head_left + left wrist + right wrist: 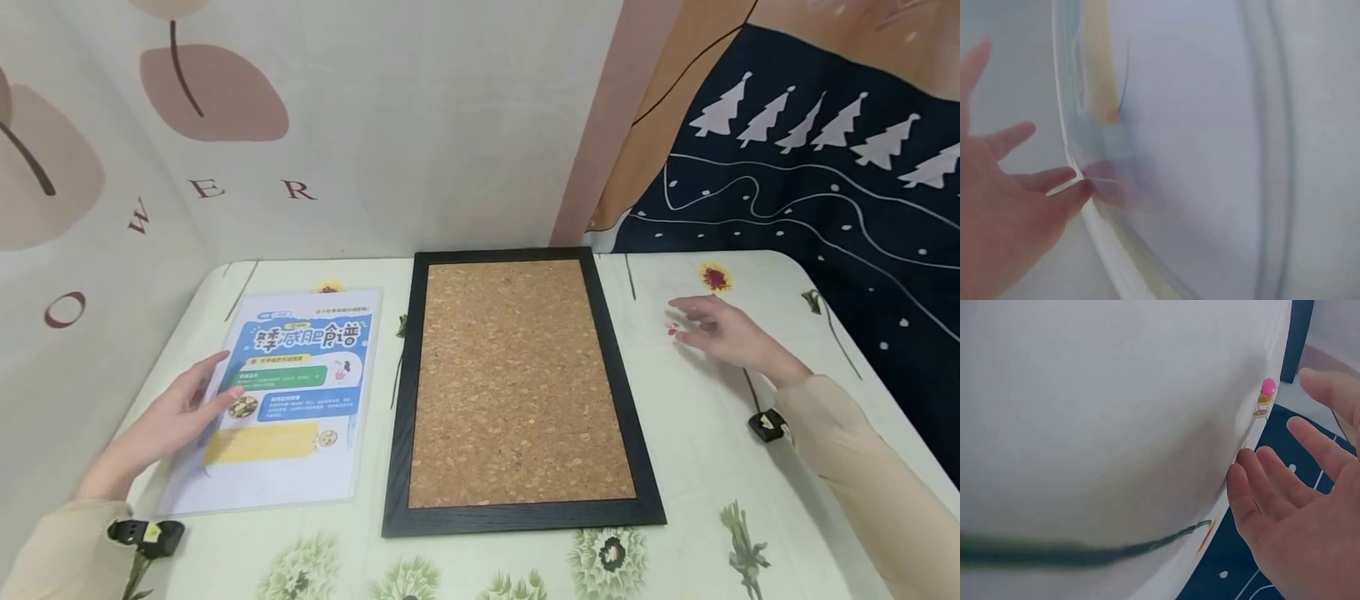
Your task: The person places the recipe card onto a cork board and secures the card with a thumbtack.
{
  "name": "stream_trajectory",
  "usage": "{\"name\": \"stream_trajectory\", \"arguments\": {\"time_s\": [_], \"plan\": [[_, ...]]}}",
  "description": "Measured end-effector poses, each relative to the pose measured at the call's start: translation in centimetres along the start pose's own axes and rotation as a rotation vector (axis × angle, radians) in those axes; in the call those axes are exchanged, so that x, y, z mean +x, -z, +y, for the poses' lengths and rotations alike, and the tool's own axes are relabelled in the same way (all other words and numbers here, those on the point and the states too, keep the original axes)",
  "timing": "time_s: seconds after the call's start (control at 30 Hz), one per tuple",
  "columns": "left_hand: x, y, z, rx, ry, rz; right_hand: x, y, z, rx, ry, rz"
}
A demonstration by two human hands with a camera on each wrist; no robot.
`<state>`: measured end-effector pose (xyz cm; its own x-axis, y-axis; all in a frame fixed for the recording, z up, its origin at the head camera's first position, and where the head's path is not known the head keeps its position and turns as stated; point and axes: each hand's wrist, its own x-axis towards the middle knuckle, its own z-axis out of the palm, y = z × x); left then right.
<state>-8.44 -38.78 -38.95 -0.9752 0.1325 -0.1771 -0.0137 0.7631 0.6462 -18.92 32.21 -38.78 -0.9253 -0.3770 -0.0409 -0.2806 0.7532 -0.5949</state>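
Note:
A printed sheet [285, 479] in a clear sleeve lies on the left of the table, with a blue heading and coloured text boxes. My left hand [176, 412] rests along its left side, fingers relaxed. Two fingertips [1075, 187] are right at the sleeve's edge in the left wrist view. To the sheet's right lies a corkboard [517, 383] with a black frame. On the right, my right hand [727, 337] hovers low over the table, fingers loosely spread. A small pink-headed pin [1268, 387] lies just beyond its fingertips.
A pale flower-printed cloth [697, 467] covers the table. Behind stands a light curtain [420, 125] with printed shapes and letters. At the right hangs a dark blue cloth [787, 192] with white trees. Each wrist wears a strapped camera [768, 425].

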Motion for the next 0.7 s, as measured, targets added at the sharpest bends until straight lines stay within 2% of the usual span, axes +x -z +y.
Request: {"name": "stream_trajectory", "arguments": {"time_s": [0.13, 0.4, 0.5, 0.63, 0.7], "plan": [[-0.4, 0.4, -0.2, -0.128, 0.070, -0.032, 0.4, 0.2, 0.2, 0.056, -0.107, -0.019], [-0.4, 0.6, -2.7, -0.257, 0.133, 0.074, 1.0, 0.4, 0.6, 0.117, -0.155, -0.022], [-0.1, 0.5, -3.5, -0.460, 0.113, 0.078, 1.1, 0.5, 0.9, 0.152, -0.179, -0.032], [0.2, 0.4, -3.8, -0.767, 0.057, 0.035, 1.3, 0.5, 1.1, 0.176, -0.212, -0.040], [0.3, 0.3, -3.7, -0.825, 0.043, 0.020, 1.5, 0.4, 1.0, 0.178, -0.223, -0.035]]}}
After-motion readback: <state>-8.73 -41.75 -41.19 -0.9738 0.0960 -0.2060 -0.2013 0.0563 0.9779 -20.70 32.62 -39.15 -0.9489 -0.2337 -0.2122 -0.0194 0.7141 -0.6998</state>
